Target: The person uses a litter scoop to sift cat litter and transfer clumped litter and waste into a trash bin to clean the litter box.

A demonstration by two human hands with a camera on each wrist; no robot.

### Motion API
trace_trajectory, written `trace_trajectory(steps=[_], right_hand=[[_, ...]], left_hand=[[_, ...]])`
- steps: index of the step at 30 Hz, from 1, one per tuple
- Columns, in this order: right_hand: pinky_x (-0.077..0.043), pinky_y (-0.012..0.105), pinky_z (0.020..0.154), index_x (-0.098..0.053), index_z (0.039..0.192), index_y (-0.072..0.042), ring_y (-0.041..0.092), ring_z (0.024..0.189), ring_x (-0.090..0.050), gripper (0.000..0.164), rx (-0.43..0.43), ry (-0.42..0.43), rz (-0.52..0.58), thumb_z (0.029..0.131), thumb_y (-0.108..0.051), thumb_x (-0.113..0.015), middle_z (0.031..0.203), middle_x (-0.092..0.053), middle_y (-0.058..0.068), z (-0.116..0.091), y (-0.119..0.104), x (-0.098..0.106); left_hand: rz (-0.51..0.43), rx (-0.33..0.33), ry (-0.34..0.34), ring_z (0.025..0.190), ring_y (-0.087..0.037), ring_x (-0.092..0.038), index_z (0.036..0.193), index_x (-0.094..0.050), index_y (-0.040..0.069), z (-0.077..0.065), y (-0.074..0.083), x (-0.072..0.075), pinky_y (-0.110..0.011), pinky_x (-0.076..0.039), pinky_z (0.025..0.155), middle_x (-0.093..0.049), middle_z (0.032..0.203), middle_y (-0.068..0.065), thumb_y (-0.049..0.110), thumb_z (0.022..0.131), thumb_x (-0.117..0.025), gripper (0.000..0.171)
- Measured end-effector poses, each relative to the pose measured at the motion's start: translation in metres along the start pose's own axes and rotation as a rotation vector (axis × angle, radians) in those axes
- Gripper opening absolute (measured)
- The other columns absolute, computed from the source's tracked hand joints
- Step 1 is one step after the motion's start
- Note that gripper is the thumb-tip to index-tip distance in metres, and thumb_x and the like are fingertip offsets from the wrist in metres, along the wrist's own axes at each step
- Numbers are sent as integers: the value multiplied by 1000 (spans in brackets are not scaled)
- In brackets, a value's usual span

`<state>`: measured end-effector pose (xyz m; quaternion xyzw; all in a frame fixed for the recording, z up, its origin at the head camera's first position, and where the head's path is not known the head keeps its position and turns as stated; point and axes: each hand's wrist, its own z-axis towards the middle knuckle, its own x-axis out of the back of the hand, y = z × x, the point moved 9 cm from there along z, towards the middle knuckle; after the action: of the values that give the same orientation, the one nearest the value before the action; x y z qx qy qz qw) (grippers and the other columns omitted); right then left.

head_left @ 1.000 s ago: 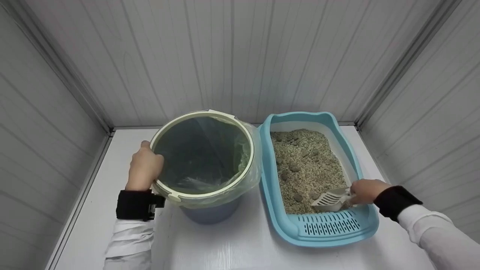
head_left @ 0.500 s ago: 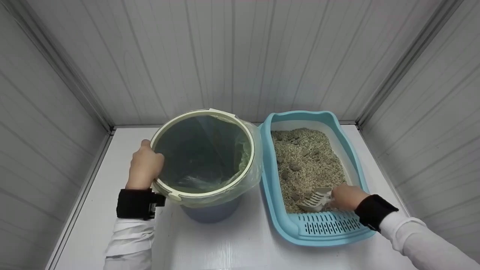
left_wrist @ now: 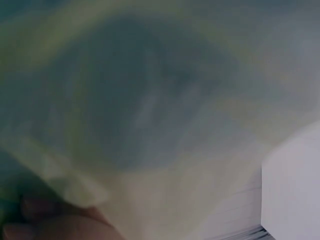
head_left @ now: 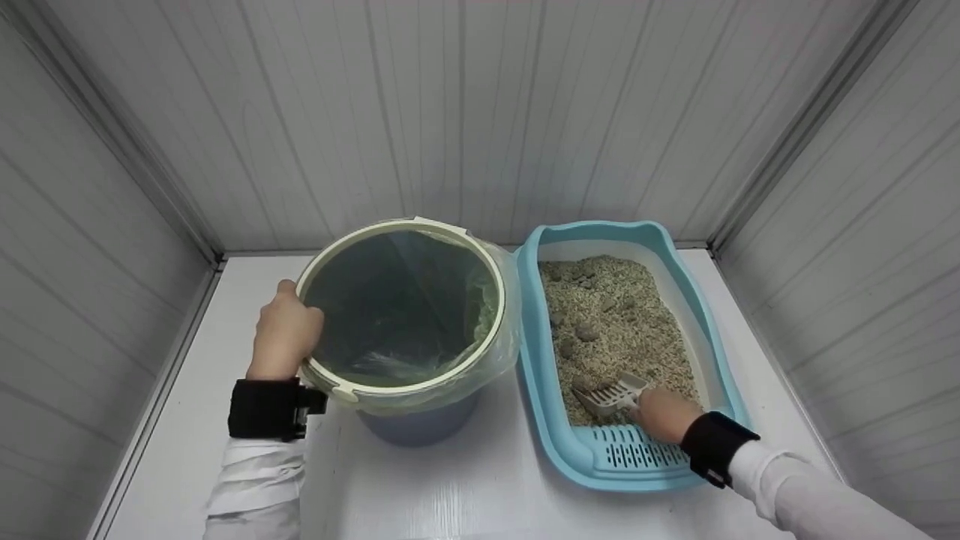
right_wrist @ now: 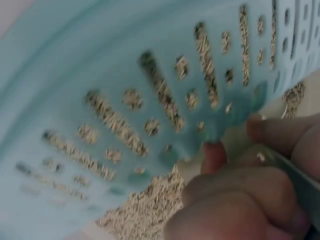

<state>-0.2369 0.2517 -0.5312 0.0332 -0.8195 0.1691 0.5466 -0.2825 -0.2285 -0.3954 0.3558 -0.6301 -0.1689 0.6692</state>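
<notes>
My left hand point(head_left: 287, 330) grips the left rim of a round bucket point(head_left: 421, 427) lined with a thin, see-through yellowish bag point(head_left: 512, 315). In the left wrist view the bag point(left_wrist: 150, 195) blurs most of the picture, and a few fingers point(left_wrist: 65, 227) show at the lower left. My right hand point(head_left: 667, 414) holds a pale slotted litter scoop point(head_left: 611, 394) by its handle, the scoop's head down in the litter point(head_left: 637, 330) near the front of a blue litter box point(head_left: 534, 360). In the right wrist view, curled fingers point(right_wrist: 240, 195) sit just under the box's perforated ledge point(right_wrist: 125, 65).
Several dark clumps, one of them a large clump point(head_left: 586, 331), lie in the litter along the left side. The box stands close to the bucket's right side on a white tabletop point(head_left: 450, 495). Grey panel walls point(head_left: 465, 112) enclose the back and both sides.
My right hand has moved the scoop leftward through the litter, from the front right toward the front left of the box. My left hand stays on the bucket rim.
</notes>
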Motion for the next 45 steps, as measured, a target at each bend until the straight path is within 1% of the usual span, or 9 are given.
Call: trace_trajectory(steps=[7,14,16,21,26,31,39,43,45], right_hand=[[-26,24,39,-42,55,-8,11,40,-28,35,15,43,-88,90,-11,-46,49,-33,1,16,-8,-5],[-24,23,39,-46,56,-8,11,40,-27,34,9,62,-50,90,-11,-46,48,-36,2,30,-10,-2],[-25,23,40,-47,58,-6,11,41,-26,33,14,62,-76,90,-11,-46,50,-37,2,34,-10,-2],[-30,24,41,-51,61,-2,12,42,-32,31,0,84,-73,91,-12,-46,54,-43,6,45,-3,-6],[-37,31,47,-55,72,0,18,51,-43,25,-53,124,28,90,-14,-46,64,-48,9,53,11,-11],[-43,37,53,-56,81,5,22,58,-49,26,-72,155,60,91,-17,-45,72,-50,12,52,15,-12],[-38,31,45,-51,85,7,17,49,-44,23,-20,272,31,91,-14,-45,62,-46,9,37,15,-4],[-35,29,39,-48,93,11,15,44,-42,30,-75,281,87,92,-19,-44,58,-45,6,28,24,-3],[-34,28,39,-47,93,8,14,43,-41,31,-95,293,108,93,-23,-43,58,-44,5,24,27,-1]], left_hand=[[0,-4,-10,71,-42,-62,128,-30,-9,-1,0,-1,-38,-51,46,-53,96,-36,4,79,-33,51],[-4,-2,5,71,-43,-62,128,-31,-8,-1,0,0,-38,-50,45,-53,97,-36,3,77,-34,52],[-2,1,2,70,-43,-62,128,-31,-8,-1,0,0,-38,-50,45,-53,97,-37,2,77,-34,52],[16,14,-11,75,-42,-61,128,-31,-7,0,1,-1,-39,-50,49,-53,99,-35,4,78,-34,51],[17,18,-18,77,-43,-61,128,-31,-7,0,0,0,-41,-51,52,-53,101,-34,4,79,-34,51],[12,15,-17,77,-43,-61,128,-31,-7,0,-1,1,-41,-51,53,-53,101,-34,4,78,-34,50],[-1,14,-6,78,-43,-61,127,-32,-6,-1,-3,-1,-42,-51,54,-54,100,-34,4,79,-33,49],[-16,10,-8,78,-44,-61,128,-31,-7,-1,-1,-2,-42,-52,53,-52,101,-35,3,78,-33,51],[-22,6,-13,78,-44,-61,128,-30,-8,-2,-1,-2,-42,-52,52,-51,102,-37,3,78,-32,51]])
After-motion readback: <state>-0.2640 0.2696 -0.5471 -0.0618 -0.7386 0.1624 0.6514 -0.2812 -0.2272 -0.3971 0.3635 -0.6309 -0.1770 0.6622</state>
